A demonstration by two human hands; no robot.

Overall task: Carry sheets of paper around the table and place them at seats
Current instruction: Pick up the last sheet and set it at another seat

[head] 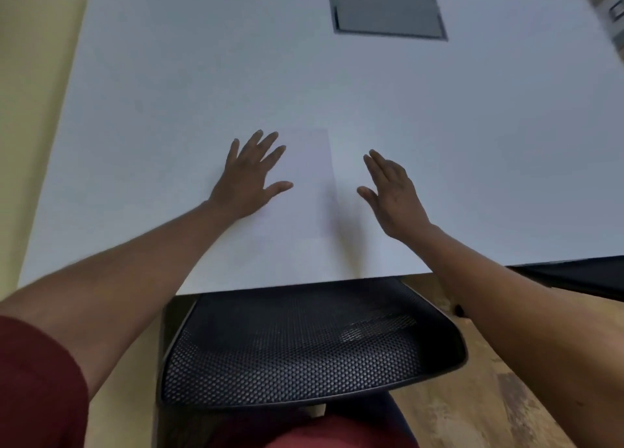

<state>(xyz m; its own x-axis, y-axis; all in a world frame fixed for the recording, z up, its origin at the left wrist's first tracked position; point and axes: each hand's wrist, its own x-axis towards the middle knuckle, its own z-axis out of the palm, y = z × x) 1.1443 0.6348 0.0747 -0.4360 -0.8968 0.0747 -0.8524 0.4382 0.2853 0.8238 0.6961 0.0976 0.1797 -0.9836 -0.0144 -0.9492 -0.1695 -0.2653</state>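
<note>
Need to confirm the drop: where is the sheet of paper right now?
In the head view the sheet of paper lies flat on the white table near its front edge, above the mesh chair back, between the left hand and right hand.

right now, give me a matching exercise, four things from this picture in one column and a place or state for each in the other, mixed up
1. white sheet of paper
2. black mesh chair back
3. grey square hatch
4. right hand

a. set into the white table at its far side
b. flat on the table near its front edge
c. fingers straight, holding nothing
d. tucked against the table's near edge

Pairs: 1-b, 2-d, 3-a, 4-c
</note>
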